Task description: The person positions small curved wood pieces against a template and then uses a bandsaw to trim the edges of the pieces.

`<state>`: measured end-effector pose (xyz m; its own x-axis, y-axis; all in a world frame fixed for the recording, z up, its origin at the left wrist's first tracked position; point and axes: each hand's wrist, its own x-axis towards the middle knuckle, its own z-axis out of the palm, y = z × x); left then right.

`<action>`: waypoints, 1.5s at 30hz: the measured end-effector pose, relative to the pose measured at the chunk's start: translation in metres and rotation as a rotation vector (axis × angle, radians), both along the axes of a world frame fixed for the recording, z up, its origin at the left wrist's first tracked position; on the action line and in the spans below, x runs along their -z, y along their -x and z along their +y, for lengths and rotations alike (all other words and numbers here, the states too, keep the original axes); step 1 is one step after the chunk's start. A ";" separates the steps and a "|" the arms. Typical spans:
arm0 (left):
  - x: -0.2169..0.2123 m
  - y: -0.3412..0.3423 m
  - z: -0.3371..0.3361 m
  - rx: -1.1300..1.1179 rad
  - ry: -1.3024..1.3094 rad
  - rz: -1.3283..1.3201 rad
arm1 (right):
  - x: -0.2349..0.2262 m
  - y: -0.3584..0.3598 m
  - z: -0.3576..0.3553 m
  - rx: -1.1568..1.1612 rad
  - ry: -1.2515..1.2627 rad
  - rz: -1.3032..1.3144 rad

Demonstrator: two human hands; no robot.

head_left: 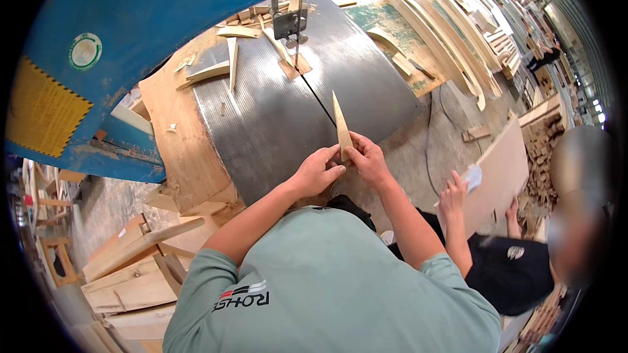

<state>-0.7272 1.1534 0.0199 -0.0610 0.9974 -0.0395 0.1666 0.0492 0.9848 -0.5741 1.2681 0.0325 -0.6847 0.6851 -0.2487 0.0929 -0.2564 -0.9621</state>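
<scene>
A narrow, pointed wooden wedge (pixel 341 127) stands tip-away between my hands, above the near edge of a grey metal bandsaw table (pixel 275 131). My right hand (pixel 367 159) pinches its wide lower end between thumb and fingers. My left hand (pixel 318 170) is closed beside it, with fingertips at the wedge's left edge. Farther off, the bandsaw's thin blade (pixel 298 33) passes beside its guide block (pixel 286 25) and meets the table at a small wooden insert (pixel 296 68). A dark slot runs from there toward me.
Curved wooden offcuts (pixel 209 74) lie on the table's left side. The blue saw body (pixel 144 19) rises at left. To my right, another person in black (pixel 507 268) holds a large wooden panel (pixel 500 170). Long curved boards (pixel 438 46) lie at far right; cables (pixel 430 144) cross the floor.
</scene>
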 end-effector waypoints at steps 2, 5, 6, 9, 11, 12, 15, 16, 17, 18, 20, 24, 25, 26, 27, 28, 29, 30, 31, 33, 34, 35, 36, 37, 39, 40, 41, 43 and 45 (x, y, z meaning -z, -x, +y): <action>0.012 0.006 0.020 -0.067 0.019 -0.043 | 0.020 0.012 0.027 -0.028 -0.011 -0.012; 0.022 0.011 0.050 -0.150 0.052 -0.081 | 0.046 0.026 0.068 -0.096 -0.074 -0.027; 0.025 0.012 0.060 -0.185 0.068 -0.086 | 0.054 0.032 0.080 -0.104 -0.101 -0.023; 0.030 0.016 0.086 -0.296 0.079 -0.044 | 0.064 0.053 0.113 -0.158 -0.157 -0.030; 0.038 0.017 0.099 -0.381 0.080 -0.024 | 0.064 0.066 0.129 -0.202 -0.176 -0.041; 0.047 0.018 0.106 -0.430 0.079 -0.030 | 0.059 0.074 0.137 -0.223 -0.185 -0.050; 0.052 0.020 0.125 -0.558 0.095 -0.018 | 0.063 0.094 0.163 -0.302 -0.184 -0.044; 0.051 0.021 0.131 -0.597 0.100 -0.010 | 0.063 0.101 0.171 -0.331 -0.182 -0.037; 0.050 0.022 0.135 -0.632 0.102 0.011 | 0.063 0.108 0.177 -0.363 -0.183 -0.027; 0.051 0.022 0.139 -0.649 0.107 -0.010 | 0.063 0.112 0.183 -0.395 -0.187 -0.046; 0.050 0.025 0.142 -0.681 0.117 -0.049 | 0.056 0.121 0.189 -0.456 -0.196 -0.080; 0.047 0.031 0.143 -0.697 0.143 -0.033 | 0.063 0.133 0.196 -0.503 -0.187 -0.128; 0.047 0.033 0.144 -0.701 0.144 -0.037 | 0.061 0.135 0.197 -0.505 -0.164 -0.148; 0.047 0.035 0.144 -0.704 0.145 -0.041 | 0.059 0.138 0.197 -0.506 -0.141 -0.169; 0.046 0.038 0.143 -0.693 0.148 -0.024 | 0.058 0.141 0.196 -0.511 -0.155 -0.168; 0.047 0.039 0.144 -0.678 0.149 -0.015 | 0.056 0.140 0.196 -0.514 -0.170 -0.174; 0.048 0.039 0.143 -0.664 0.151 -0.006 | 0.054 0.140 0.196 -0.518 -0.185 -0.181; 0.048 0.038 0.142 -0.667 0.142 -0.007 | 0.054 0.139 0.196 -0.522 -0.206 -0.176; 0.048 0.036 0.140 -0.671 0.135 -0.006 | 0.055 0.138 0.194 -0.527 -0.225 -0.169; 0.051 0.034 0.139 -0.683 0.102 -0.012 | 0.054 0.137 0.192 -0.524 -0.258 -0.164; 0.052 0.033 0.140 -0.691 0.078 -0.020 | 0.053 0.137 0.191 -0.516 -0.272 -0.168; 0.053 0.032 0.140 -0.698 0.053 -0.028 | 0.052 0.136 0.191 -0.508 -0.285 -0.171; 0.054 0.031 0.139 -0.698 0.061 -0.029 | 0.057 0.135 0.191 -0.512 -0.284 -0.155; 0.049 0.031 0.138 -0.693 0.068 -0.026 | 0.060 0.135 0.192 -0.513 -0.283 -0.136; 0.047 0.030 0.138 -0.679 0.082 -0.008 | 0.066 0.133 0.196 -0.501 -0.247 -0.111; 0.047 0.029 0.137 -0.672 0.091 0.010 | 0.065 0.132 0.194 -0.491 -0.210 -0.104; 0.047 0.029 0.136 -0.664 0.100 0.028 | 0.064 0.131 0.194 -0.480 -0.174 -0.096; 0.049 0.029 0.136 -0.659 0.098 0.020 | 0.067 0.130 0.194 -0.471 -0.193 -0.104; 0.051 0.029 0.136 -0.652 0.101 0.015 | 0.069 0.129 0.195 -0.470 -0.196 -0.108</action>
<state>-0.7560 1.2893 -0.0308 -0.6522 0.7476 -0.1255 0.0848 0.2364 0.9679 -0.7034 1.4630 -0.0364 -0.9070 0.3508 -0.2329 0.2561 0.0205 -0.9664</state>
